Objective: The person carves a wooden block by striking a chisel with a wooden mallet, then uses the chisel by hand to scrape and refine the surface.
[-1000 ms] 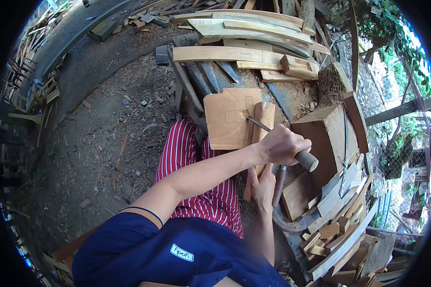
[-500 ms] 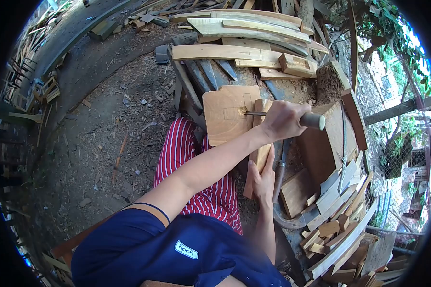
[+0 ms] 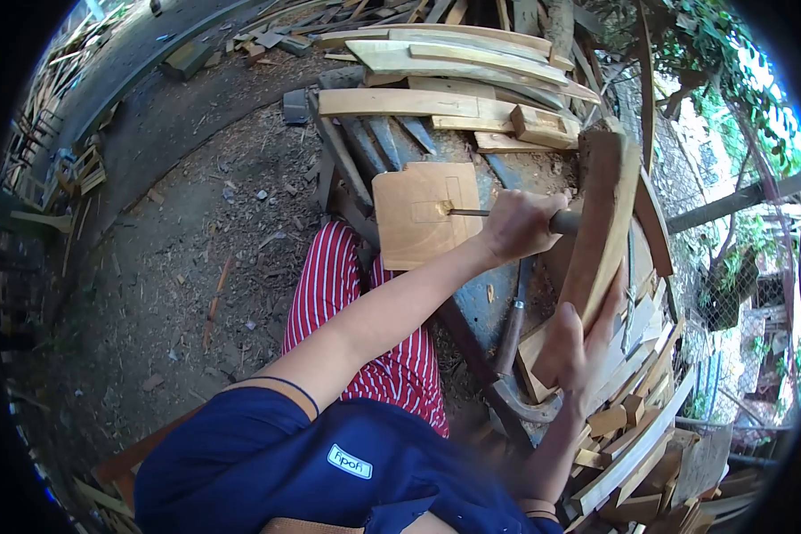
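Observation:
My left hand [image 3: 518,226] is wrapped round the handle of a chisel [image 3: 468,212], held nearly level in this view. Its tip meets a small chipped hollow in a flat wooden board [image 3: 418,240] marked with pencilled rectangles. My right hand [image 3: 571,349] grips the lower end of a thick wooden block [image 3: 602,231], which stands up at a slant. The block's side is right at the butt of the chisel handle. Beside the board, a second wood-handled tool [image 3: 511,336] lies on the bench near a curved metal piece [image 3: 527,408].
Long curved planks [image 3: 463,55] are stacked at the bench's far end, with a notched wood block [image 3: 543,126] on them. Offcuts [image 3: 632,445] pile up at the lower right. Wood chips cover the ground [image 3: 196,240] at left. A wire fence [image 3: 730,294] stands at right.
My right hand has swung the wooden block right and up, from beside the board to the chisel's butt. My left hand and the chisel stay almost in place.

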Available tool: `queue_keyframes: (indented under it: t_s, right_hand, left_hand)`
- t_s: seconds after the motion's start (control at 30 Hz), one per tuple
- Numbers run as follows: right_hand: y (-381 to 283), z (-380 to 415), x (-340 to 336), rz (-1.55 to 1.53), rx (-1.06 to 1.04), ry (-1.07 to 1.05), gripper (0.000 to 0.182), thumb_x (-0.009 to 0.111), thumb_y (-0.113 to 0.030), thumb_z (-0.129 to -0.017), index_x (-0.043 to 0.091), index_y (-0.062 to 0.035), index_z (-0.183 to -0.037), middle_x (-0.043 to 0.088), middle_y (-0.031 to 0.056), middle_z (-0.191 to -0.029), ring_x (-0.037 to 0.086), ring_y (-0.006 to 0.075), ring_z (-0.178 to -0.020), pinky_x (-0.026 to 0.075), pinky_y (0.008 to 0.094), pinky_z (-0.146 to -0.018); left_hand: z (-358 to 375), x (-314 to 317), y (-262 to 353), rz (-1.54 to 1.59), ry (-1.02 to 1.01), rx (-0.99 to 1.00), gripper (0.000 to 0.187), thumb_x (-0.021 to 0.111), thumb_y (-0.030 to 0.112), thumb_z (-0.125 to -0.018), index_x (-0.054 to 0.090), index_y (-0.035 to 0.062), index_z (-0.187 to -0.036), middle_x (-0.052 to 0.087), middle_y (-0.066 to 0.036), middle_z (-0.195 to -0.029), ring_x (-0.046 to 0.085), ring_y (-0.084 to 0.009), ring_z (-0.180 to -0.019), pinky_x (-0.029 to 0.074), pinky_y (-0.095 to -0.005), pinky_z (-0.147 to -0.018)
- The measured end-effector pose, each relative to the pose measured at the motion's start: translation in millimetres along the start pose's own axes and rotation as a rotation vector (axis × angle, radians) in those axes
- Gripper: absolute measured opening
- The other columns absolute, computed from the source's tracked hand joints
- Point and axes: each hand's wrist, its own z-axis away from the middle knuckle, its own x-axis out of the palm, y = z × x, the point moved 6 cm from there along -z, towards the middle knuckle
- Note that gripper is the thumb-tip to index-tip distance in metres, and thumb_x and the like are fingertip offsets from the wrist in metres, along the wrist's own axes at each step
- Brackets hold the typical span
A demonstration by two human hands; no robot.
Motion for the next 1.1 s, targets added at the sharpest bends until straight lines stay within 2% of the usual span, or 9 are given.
queue_keyframes:
  t_s: [0.17,0.27,0.33,0.43,0.6,0.67,0.77,0.87,1.1]
  right_hand:
    - [8.9,6.3,-27.6,-0.528,0.048,0.328,0.079,0.059,-0.036,-0.081,0.030,-0.0071,-0.148,0.054,0.0105,-0.078,0.051,0.0174,-0.055,0.045,0.0284,-0.049]
    - [17.2,11.2,-0.7,-0.127,0.155,0.040,0.084,0.059,-0.031,-0.082,0.021,-0.0018,-0.151,0.059,0.0160,-0.089,0.058,0.0209,-0.065,0.047,0.0289,-0.055]
    - [0.3,-2.3,-3.7,0.346,-0.360,0.089,0.085,0.059,-0.031,-0.083,0.019,-0.0035,-0.153,0.061,0.0184,-0.103,0.061,0.0221,-0.071,0.048,0.0279,-0.058]
    - [41.6,14.9,-17.6,-0.666,0.117,0.307,0.075,0.060,-0.023,-0.086,0.027,-0.0073,-0.151,0.059,0.0142,-0.089,0.059,0.0172,-0.063,0.049,0.0294,-0.049]
    - [7.9,4.3,6.5,0.080,-0.157,0.085,0.083,0.061,-0.033,-0.081,0.026,-0.0038,-0.151,0.056,0.0135,-0.109,0.062,0.0167,-0.086,0.051,0.0267,-0.073]
    - [8.3,1.6,2.6,-0.113,-0.100,0.023,0.089,0.060,-0.030,-0.082,0.014,-0.0105,-0.155,0.052,0.0229,-0.132,0.057,0.0343,-0.111,0.041,0.0428,-0.100]
    - [41.6,18.4,17.3,-0.423,0.137,0.154,0.085,0.058,-0.029,-0.084,0.014,-0.0122,-0.155,0.047,0.0225,-0.137,0.057,0.0315,-0.112,0.044,0.0413,-0.097]
    - [60.1,23.7,51.5,-0.325,0.151,-0.003,0.084,0.059,-0.031,-0.086,0.015,-0.0164,-0.156,0.056,0.0246,-0.124,0.066,0.0259,-0.093,0.054,0.0361,-0.072]
    - [106.1,30.5,110.3,0.209,0.344,-0.238,0.085,0.061,-0.037,-0.088,0.012,-0.0155,-0.154,0.067,0.0326,-0.095,0.065,0.0492,-0.089,0.052,0.0540,-0.079]
  left_hand:
    - [4.0,-3.4,0.0,-0.062,-0.022,0.001,0.018,0.073,0.016,-0.069,0.059,0.0130,-0.081,0.066,-0.008,-0.068,0.067,-0.0283,-0.062,0.052,-0.0398,-0.054]
    - [3.9,-4.6,0.3,-0.008,-0.024,0.026,0.021,0.071,0.020,-0.069,0.060,0.0136,-0.085,0.066,-0.008,-0.067,0.067,-0.0304,-0.063,0.053,-0.0428,-0.056]
    - [4.4,-0.2,-0.9,-0.001,-0.116,-0.011,0.020,0.071,0.019,-0.069,0.060,0.0136,-0.084,0.065,-0.009,-0.067,0.067,-0.0307,-0.063,0.053,-0.0426,-0.056]
    - [5.8,-1.1,-0.5,-0.006,-0.044,0.021,0.017,0.070,0.020,-0.070,0.058,0.0140,-0.081,0.064,-0.008,-0.065,0.066,-0.0300,-0.061,0.052,-0.0420,-0.054]
    - [4.1,-4.2,-1.7,-0.003,-0.057,-0.017,0.016,0.069,0.020,-0.070,0.059,0.0128,-0.079,0.065,-0.010,-0.066,0.067,-0.0305,-0.062,0.052,-0.0425,-0.055]
    - [0.2,-5.5,-0.2,0.025,-0.041,-0.006,0.015,0.070,0.020,-0.071,0.059,0.0127,-0.079,0.065,-0.011,-0.066,0.066,-0.0309,-0.062,0.052,-0.0425,-0.054]
    - [-3.8,-19.5,-6.3,0.104,0.040,-0.044,0.015,0.072,0.018,-0.072,0.060,0.0103,-0.078,0.064,-0.012,-0.066,0.066,-0.0318,-0.061,0.051,-0.0406,-0.053]
    - [-11.8,-35.1,-14.8,0.290,0.182,-0.080,0.013,0.073,0.012,-0.077,0.061,0.0051,-0.078,0.064,-0.011,-0.066,0.064,-0.0210,-0.055,0.048,-0.0328,-0.051]
    - [-0.3,-97.7,-74.3,0.524,0.448,-0.408,0.027,0.067,0.018,-0.089,0.058,0.0047,-0.067,0.058,0.000,-0.057,0.055,-0.0076,-0.050,0.045,-0.0261,-0.047]
